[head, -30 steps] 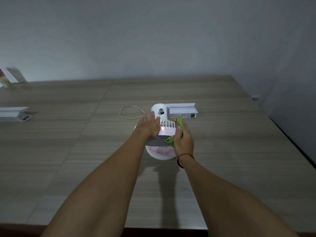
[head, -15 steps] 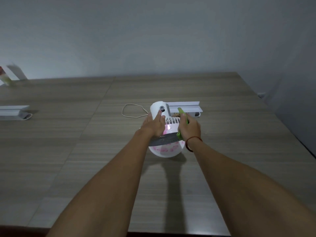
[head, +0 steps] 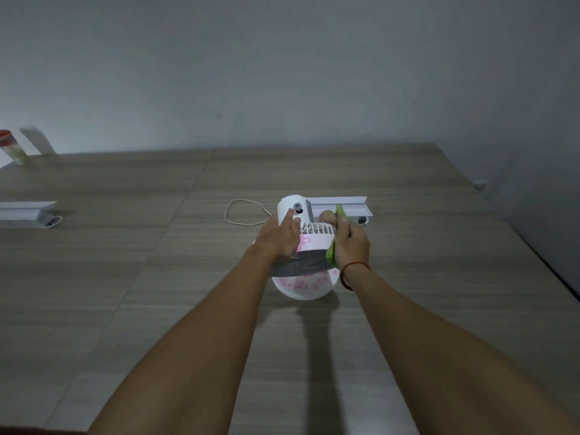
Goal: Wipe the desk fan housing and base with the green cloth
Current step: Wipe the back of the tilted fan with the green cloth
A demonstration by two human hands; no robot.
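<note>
A small white desk fan (head: pixel 303 279) with a grey front ring, a slatted back and a round motor body (head: pixel 292 206) stands in the middle of the wooden table (head: pixel 157 262). My left hand (head: pixel 279 235) lies flat on the fan's left side and steadies it. My right hand (head: pixel 350 243) presses the green cloth (head: pixel 332 254) against the fan's right side; the cloth's upper end sticks out past my fingertips. A thin white cord (head: pixel 241 211) loops away behind the fan.
A white power strip holder (head: pixel 342 204) sits just behind the fan. Another white bracket (head: pixel 26 210) lies at the table's left edge, with a bottle (head: pixel 12 149) at the far left by the wall. The table's right edge runs close to the wall.
My right hand with the cloth has slid forward along the fan's right side, from near the front ring toward the back. My left hand stayed on the fan.
</note>
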